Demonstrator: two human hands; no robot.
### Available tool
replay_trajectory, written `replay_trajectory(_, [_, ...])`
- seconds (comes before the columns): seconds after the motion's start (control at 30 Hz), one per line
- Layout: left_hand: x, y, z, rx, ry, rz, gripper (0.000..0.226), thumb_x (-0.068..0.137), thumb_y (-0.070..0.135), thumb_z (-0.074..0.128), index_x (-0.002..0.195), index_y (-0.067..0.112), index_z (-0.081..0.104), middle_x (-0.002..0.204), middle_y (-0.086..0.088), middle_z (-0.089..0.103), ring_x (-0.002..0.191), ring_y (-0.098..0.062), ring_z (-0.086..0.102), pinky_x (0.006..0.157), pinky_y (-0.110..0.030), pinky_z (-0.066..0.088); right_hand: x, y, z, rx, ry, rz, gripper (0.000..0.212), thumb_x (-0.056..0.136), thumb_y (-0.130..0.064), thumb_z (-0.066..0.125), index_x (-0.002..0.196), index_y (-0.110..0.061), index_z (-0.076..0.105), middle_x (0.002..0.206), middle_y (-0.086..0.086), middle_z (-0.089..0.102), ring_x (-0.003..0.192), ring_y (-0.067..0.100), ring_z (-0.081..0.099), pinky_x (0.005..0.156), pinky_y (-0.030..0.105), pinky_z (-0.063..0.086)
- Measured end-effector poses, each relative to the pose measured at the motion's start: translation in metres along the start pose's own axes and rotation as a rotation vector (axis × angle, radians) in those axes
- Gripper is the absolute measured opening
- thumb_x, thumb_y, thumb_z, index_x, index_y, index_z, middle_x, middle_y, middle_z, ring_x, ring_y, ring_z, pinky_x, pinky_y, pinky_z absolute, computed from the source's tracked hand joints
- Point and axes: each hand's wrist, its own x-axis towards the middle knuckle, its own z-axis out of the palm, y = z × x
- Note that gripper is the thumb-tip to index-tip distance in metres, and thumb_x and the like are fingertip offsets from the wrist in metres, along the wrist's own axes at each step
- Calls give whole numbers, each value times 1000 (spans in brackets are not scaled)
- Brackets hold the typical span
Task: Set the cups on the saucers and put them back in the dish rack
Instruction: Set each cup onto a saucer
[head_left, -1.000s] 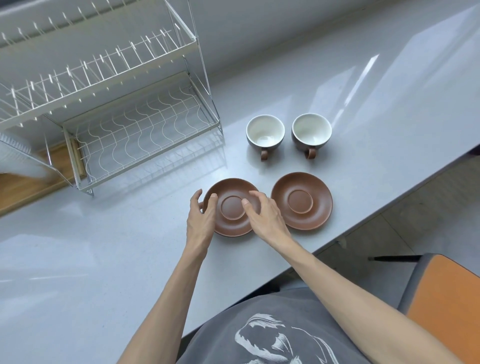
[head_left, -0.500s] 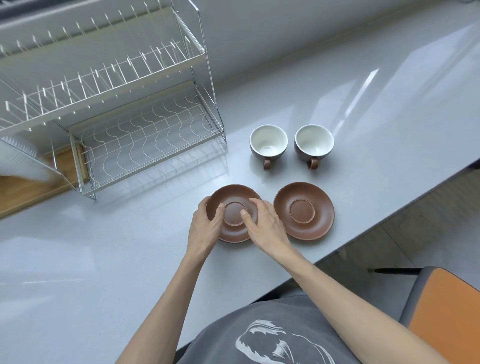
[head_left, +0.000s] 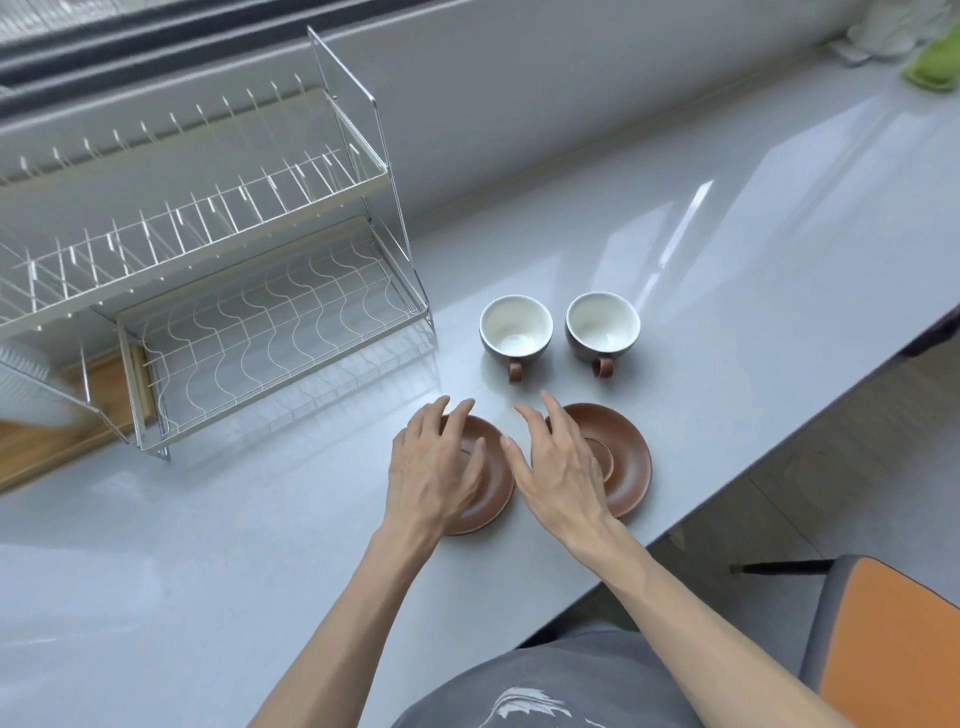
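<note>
Two saucers (head_left: 631, 467) under spread fingers (head_left: 457, 415); cups (head_left: 515, 327) just beyond fingertips.

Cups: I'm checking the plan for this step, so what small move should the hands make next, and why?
Probably reach forward, each hand taking the cup ahead of it by its handle. Both hands, left and right, are open over the saucers, holding nothing. The left cup and right cup stand upright just beyond, handles toward the person, not yet on saucers.

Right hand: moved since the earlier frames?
Yes. The right hand shifted rightward off the left brown ceramic saucer and now hangs over the right brown ceramic saucer, fingers extended toward the cups.
</note>
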Motion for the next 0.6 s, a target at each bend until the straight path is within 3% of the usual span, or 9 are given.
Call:
replay_trajectory(0.13, [18, 23, 9, 83, 22, 158, 48, 95, 36, 56, 141, 20, 53, 147, -12, 53, 136, -33, 49, 104, -46, 42, 8, 23, -18, -88, 114, 37, 45, 95, -38, 56, 134, -16, 54, 149, 16, 41, 130, 32, 48, 101, 42, 41])
replay_trajectory(0.27, [40, 50, 17, 57, 17, 254, 50, 96, 42, 50, 142, 20, 53, 146, -10, 54, 134, -31, 50, 104, -44, 44, 18, 49, -38, -127, 185, 103, 48, 96, -39, 54, 138, -18, 50, 153, 14, 37, 137, 30, 41, 109, 41, 36])
replay_trajectory(0.6, [109, 111, 30, -96, -48, 232, 54, 98, 40, 51, 148, 21, 42, 151, -8, 47, 137, -29, 44, 103, -42, 42, 68, 90, -71, -91, 207, 209, 50, 98, -45, 45, 142, -21, 43, 156, 12, 30, 141, 29, 33, 110, 44, 33])
